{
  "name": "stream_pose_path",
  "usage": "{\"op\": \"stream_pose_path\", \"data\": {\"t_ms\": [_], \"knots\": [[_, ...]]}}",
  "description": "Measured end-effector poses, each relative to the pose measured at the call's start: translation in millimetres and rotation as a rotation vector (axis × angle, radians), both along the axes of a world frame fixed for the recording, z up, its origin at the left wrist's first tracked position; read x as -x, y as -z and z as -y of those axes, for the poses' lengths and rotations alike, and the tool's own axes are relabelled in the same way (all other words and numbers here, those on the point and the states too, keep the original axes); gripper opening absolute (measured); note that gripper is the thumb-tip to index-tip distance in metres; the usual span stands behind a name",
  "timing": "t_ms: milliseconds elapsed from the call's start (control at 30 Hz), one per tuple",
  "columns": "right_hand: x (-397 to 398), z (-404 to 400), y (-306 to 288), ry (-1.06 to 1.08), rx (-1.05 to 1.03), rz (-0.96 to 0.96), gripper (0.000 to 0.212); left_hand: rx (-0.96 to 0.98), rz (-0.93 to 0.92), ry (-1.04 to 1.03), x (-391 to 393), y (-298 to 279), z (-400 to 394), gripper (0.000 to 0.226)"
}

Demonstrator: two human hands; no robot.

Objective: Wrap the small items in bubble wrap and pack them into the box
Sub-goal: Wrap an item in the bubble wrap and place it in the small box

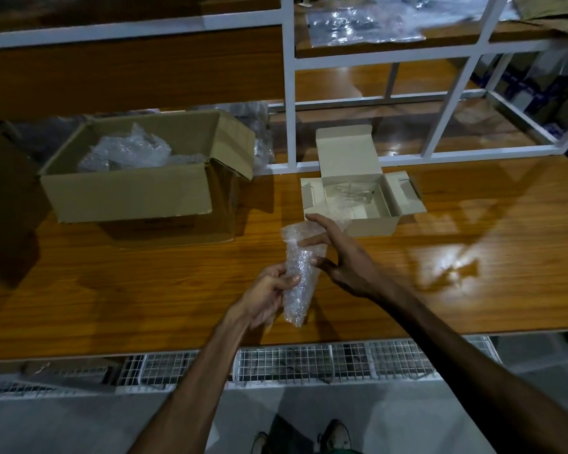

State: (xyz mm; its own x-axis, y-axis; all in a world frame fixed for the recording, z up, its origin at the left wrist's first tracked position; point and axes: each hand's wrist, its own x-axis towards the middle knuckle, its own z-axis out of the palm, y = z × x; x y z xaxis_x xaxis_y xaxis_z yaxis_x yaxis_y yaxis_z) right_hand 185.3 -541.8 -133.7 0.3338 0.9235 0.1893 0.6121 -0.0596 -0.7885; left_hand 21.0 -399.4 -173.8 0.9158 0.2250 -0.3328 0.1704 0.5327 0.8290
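**A wrapped bundle between my hands, above the table**

The bubble-wrapped bundle [297, 276] stands nearly upright in the air over the wooden table [145, 290], wider at its top and narrowing toward the bottom. My left hand [269, 294] grips it low down, thumb laid across the front and fingers curled behind. My right hand [338, 257] is at the upper part with its fingers spread and nearly straight; two fingertips touch the wrap's right edge, but nothing there is curled round it. What sits inside the wrap I cannot make out through the bubbles.

Just beyond my right hand, the small white box [361, 198] lies open on the table, its lid standing up at the back and side flaps folded out. Something clear lies inside it, possibly more wrap around an item; the dim light blurs it.

To the left, well apart from the bundle, a large cardboard box [128, 191] stands open with crumpled bubble wrap [125, 152] piled in it. Behind the table rises a white metal shelf frame [289, 93], with a clear plastic sheet [364, 24] on its upper board. Wire mesh baskets [309, 365] hang below the table's near edge.
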Motion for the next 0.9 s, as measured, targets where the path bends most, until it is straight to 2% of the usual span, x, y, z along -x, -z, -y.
{"op": "stream_pose_path", "data": {"t_ms": [200, 300, 367, 433, 500, 600, 733, 833, 900], "knots": [[-8.7, -3.5, 2.5, -0.025, 0.073, -0.018, 0.087, 0.018, 0.033, 0.031, -0.5, 0.2, -1.7, 0.041], [-13.5, -5.7, 8.0, -0.035, 0.164, 0.068, 0.077, 0.015, 0.053, 0.024, -1.6, -0.5, -2.1, 0.042], [-12.9, -4.9, 7.2, 0.003, 0.190, 0.178, 0.084, 0.009, 0.055, 0.015, -2.9, -1.2, -2.4, 0.044], [-8.7, -2.8, 2.8, 0.057, 0.139, 0.258, 0.086, -0.002, 0.064, 0.014, -4.3, -1.2, -3.3, 0.046], [-4.8, -2.3, 2.3, 0.103, 0.089, 0.261, 0.082, -0.020, 0.079, 0.010, -5.7, -2.3, -4.4, 0.050], [-2.3, -4.3, 7.8, 0.154, 0.097, 0.168, 0.068, -0.038, 0.089, 0.007, -7.6, -3.9, -5.6, 0.057], [-0.9, -8.8, 1.5, 0.121, 0.140, -0.139, 0.048, -0.003, 0.101, -0.024, -8.5, -8.5, -5.9, 0.057], [1.7, -14.9, 0.7, 0.051, 0.030, -0.299, 0.050, 0.015, 0.122, -0.032, -9.3, -9.4, -6.6, 0.048], [5.5, -19.0, 3.8, 0.089, -0.023, -0.253, 0.053, 0.025, 0.124, -0.040, -10.0, -9.3, -6.9, 0.045]]}}
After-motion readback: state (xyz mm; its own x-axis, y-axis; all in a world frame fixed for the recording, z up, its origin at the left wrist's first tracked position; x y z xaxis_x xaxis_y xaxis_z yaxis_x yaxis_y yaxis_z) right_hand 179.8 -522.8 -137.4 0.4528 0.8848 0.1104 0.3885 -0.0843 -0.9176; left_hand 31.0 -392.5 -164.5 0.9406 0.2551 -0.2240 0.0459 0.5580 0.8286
